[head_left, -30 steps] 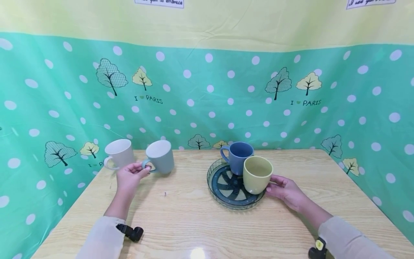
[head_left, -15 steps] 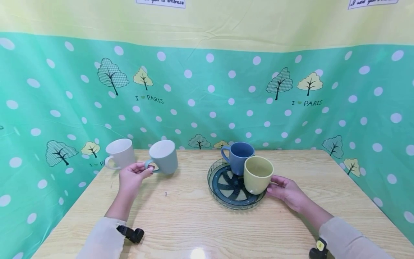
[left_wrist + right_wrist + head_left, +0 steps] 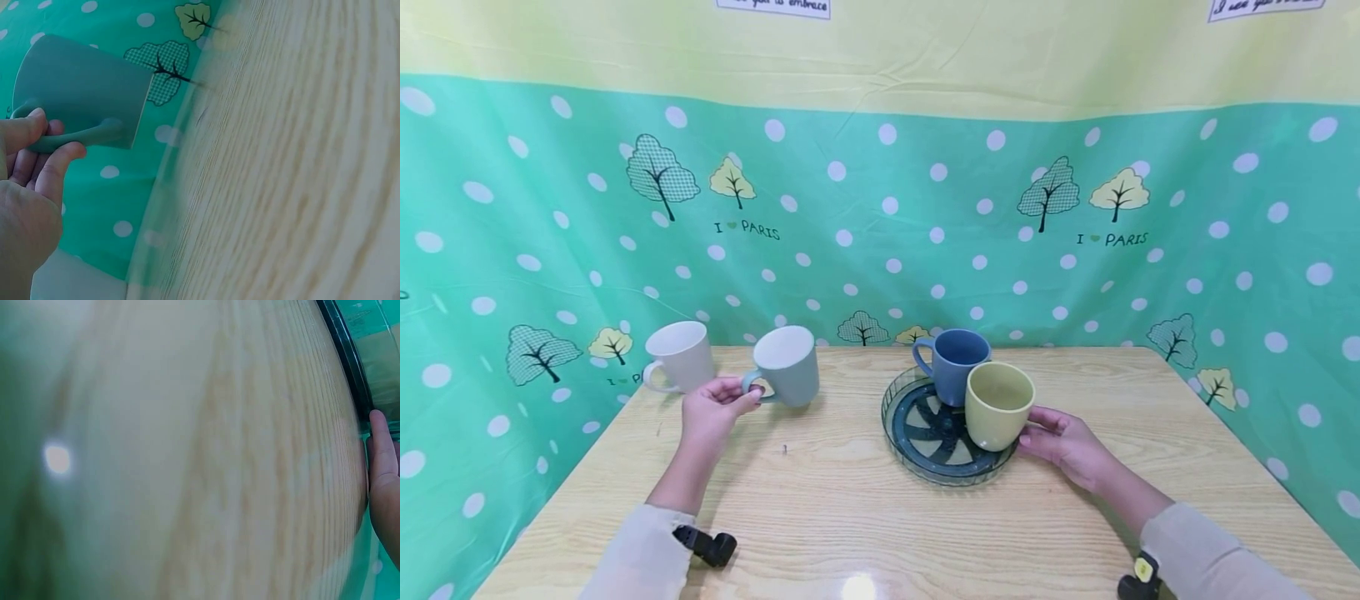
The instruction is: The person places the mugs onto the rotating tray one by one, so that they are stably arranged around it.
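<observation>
My left hand [image 3: 711,417] pinches the handle of a grey-green mug [image 3: 796,375] between thumb and fingers. The left wrist view shows this mug [image 3: 81,87] raised, with cloth visible between its base and the tabletop. Behind and left of that hand stands a white mug [image 3: 688,358]. A round, dark transparent tray [image 3: 898,446] bears a blue mug [image 3: 955,367] and a yellow cup [image 3: 996,417]. At the tray's right side, my right hand [image 3: 1067,446] has fairly straight fingers against the edge, beside the yellow cup. Its thumb [image 3: 382,447] lies along the tray wall in the right wrist view.
The wooden table [image 3: 850,517] ends at a green, dotted cloth [image 3: 910,225] hanging behind it and at both sides. Black cameras [image 3: 711,546] sit at the sleeve cuffs. A small dark mark [image 3: 785,449] shows on the tabletop.
The grey-green mug has moved a little to the right with my left hand. My right hand, the tray and the things on it have stayed in place.
</observation>
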`<action>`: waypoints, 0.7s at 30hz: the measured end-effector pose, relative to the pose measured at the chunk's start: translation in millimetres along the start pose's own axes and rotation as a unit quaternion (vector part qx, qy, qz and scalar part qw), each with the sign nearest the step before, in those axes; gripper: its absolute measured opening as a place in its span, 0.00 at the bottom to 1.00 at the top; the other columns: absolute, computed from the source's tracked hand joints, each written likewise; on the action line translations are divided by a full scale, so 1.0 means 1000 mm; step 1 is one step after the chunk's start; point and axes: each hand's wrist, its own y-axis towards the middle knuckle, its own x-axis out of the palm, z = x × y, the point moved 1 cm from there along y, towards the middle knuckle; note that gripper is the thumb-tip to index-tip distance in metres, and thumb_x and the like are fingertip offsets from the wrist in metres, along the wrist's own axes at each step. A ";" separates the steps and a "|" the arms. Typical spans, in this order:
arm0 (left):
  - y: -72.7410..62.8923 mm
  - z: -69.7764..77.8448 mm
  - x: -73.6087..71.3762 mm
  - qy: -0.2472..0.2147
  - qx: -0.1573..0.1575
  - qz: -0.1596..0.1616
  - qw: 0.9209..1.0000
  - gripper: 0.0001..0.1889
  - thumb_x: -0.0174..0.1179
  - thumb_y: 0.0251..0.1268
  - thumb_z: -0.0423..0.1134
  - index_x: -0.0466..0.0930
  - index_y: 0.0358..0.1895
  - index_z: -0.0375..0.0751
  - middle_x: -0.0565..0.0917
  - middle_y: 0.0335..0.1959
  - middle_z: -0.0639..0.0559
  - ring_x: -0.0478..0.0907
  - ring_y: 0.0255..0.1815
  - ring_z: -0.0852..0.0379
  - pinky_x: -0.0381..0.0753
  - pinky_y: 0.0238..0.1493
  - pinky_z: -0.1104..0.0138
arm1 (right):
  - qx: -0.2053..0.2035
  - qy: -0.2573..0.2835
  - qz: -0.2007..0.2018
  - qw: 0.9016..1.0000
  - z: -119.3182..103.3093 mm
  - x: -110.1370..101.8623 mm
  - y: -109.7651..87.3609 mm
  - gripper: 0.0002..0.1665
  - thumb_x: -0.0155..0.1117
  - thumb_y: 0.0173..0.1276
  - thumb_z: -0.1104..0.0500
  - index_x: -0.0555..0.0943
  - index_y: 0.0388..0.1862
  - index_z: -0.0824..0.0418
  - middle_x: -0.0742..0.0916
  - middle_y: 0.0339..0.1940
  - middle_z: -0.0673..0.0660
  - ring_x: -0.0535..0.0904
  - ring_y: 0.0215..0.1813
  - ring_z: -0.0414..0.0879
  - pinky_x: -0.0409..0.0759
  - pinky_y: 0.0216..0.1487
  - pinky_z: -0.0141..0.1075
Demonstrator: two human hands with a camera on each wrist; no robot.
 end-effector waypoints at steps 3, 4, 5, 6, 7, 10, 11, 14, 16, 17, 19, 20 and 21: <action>-0.001 -0.001 0.001 0.007 0.006 -0.001 1.000 0.09 0.71 0.51 0.23 0.83 0.36 0.30 0.87 0.28 0.52 0.85 0.32 0.59 0.87 0.40 0.67 | -0.001 0.001 -0.001 1.000 0.000 0.000 0.000 0.31 0.61 0.65 0.75 0.67 0.67 0.72 0.80 0.55 0.51 0.81 0.54 0.43 0.81 0.58 0.40; -0.001 -0.001 0.002 0.007 0.006 -0.001 1.000 0.09 0.71 0.52 0.23 0.83 0.36 0.30 0.87 0.27 0.52 0.85 0.32 0.59 0.88 0.40 0.67 | -0.001 0.002 -0.002 1.000 0.000 0.000 0.000 0.31 0.60 0.65 0.75 0.67 0.67 0.72 0.80 0.55 0.51 0.81 0.54 0.43 0.81 0.58 0.40; -0.001 0.000 0.002 0.009 0.007 -0.001 1.000 0.09 0.71 0.52 0.23 0.83 0.36 0.30 0.87 0.27 0.53 0.85 0.33 0.59 0.87 0.39 0.67 | 0.000 0.003 -0.002 1.000 0.000 0.000 0.000 0.31 0.60 0.65 0.75 0.67 0.67 0.72 0.80 0.55 0.51 0.81 0.54 0.43 0.81 0.58 0.40; -0.001 0.000 0.003 0.010 0.007 -0.001 1.000 0.08 0.70 0.52 0.23 0.83 0.36 0.31 0.87 0.27 0.53 0.85 0.32 0.59 0.87 0.39 0.67 | -0.001 0.005 -0.003 1.000 0.000 0.000 0.000 0.31 0.60 0.65 0.75 0.67 0.67 0.72 0.80 0.55 0.51 0.81 0.54 0.43 0.81 0.58 0.40; -0.002 0.000 0.003 0.011 0.006 -0.001 1.000 0.08 0.70 0.53 0.23 0.83 0.36 0.31 0.87 0.27 0.53 0.85 0.32 0.59 0.87 0.39 0.67 | -0.001 0.006 -0.003 1.000 0.000 0.000 0.000 0.30 0.60 0.65 0.75 0.68 0.67 0.71 0.80 0.55 0.51 0.81 0.54 0.43 0.81 0.58 0.40; -0.002 0.001 0.004 0.014 0.004 -0.002 1.000 0.08 0.69 0.53 0.22 0.83 0.37 0.31 0.87 0.27 0.54 0.85 0.32 0.60 0.87 0.40 0.67 | -0.001 0.008 -0.003 1.000 0.001 0.000 0.000 0.29 0.60 0.65 0.75 0.69 0.66 0.69 0.80 0.54 0.50 0.81 0.54 0.43 0.81 0.58 0.40; -0.002 0.002 0.004 0.017 0.004 -0.002 1.000 0.08 0.69 0.53 0.23 0.83 0.37 0.31 0.87 0.27 0.55 0.85 0.32 0.60 0.87 0.39 0.67 | -0.002 0.009 -0.003 1.000 0.001 0.000 0.000 0.29 0.60 0.65 0.75 0.70 0.66 0.69 0.80 0.54 0.50 0.81 0.54 0.43 0.81 0.58 0.40; -0.003 0.002 0.004 0.014 0.007 -0.005 1.000 0.09 0.70 0.53 0.23 0.83 0.37 0.30 0.87 0.27 0.54 0.85 0.32 0.60 0.87 0.39 0.67 | -0.003 0.009 -0.004 1.000 0.001 -0.001 0.000 0.28 0.60 0.65 0.75 0.70 0.65 0.68 0.81 0.54 0.50 0.81 0.54 0.43 0.81 0.57 0.40; -0.003 0.002 0.004 0.013 0.008 -0.007 1.000 0.09 0.71 0.52 0.23 0.83 0.36 0.31 0.87 0.27 0.54 0.85 0.33 0.60 0.87 0.39 0.67 | -0.004 0.009 -0.006 1.000 0.001 0.000 0.000 0.28 0.60 0.65 0.75 0.71 0.65 0.67 0.81 0.54 0.51 0.81 0.54 0.43 0.81 0.57 0.39; -0.004 0.002 0.004 0.014 0.009 -0.010 1.000 0.09 0.71 0.52 0.24 0.83 0.37 0.31 0.87 0.27 0.55 0.85 0.33 0.60 0.87 0.39 0.67 | -0.004 0.010 -0.006 1.000 0.001 0.000 0.000 0.28 0.60 0.65 0.75 0.71 0.64 0.67 0.81 0.54 0.51 0.81 0.54 0.44 0.81 0.57 0.39; -0.004 0.002 0.005 0.014 0.008 -0.011 1.000 0.09 0.71 0.52 0.24 0.83 0.36 0.33 0.87 0.27 0.55 0.85 0.33 0.60 0.87 0.39 0.67 | -0.004 0.010 -0.006 1.000 0.001 0.000 0.000 0.27 0.60 0.65 0.75 0.71 0.64 0.66 0.81 0.54 0.50 0.81 0.54 0.44 0.81 0.57 0.39; -0.004 0.002 0.005 0.013 0.008 -0.011 1.000 0.09 0.71 0.51 0.24 0.84 0.36 0.32 0.87 0.27 0.55 0.85 0.33 0.59 0.88 0.39 0.66 | -0.004 0.010 -0.006 1.000 0.001 0.000 0.000 0.27 0.60 0.65 0.75 0.71 0.64 0.66 0.81 0.54 0.50 0.81 0.54 0.44 0.81 0.57 0.39; -0.003 0.002 0.006 0.015 0.007 -0.011 1.000 0.09 0.71 0.52 0.24 0.84 0.36 0.32 0.87 0.27 0.55 0.85 0.33 0.60 0.87 0.39 0.66 | -0.004 0.009 -0.006 1.000 0.001 0.000 0.000 0.27 0.60 0.65 0.75 0.71 0.64 0.66 0.81 0.54 0.50 0.81 0.54 0.43 0.81 0.57 0.39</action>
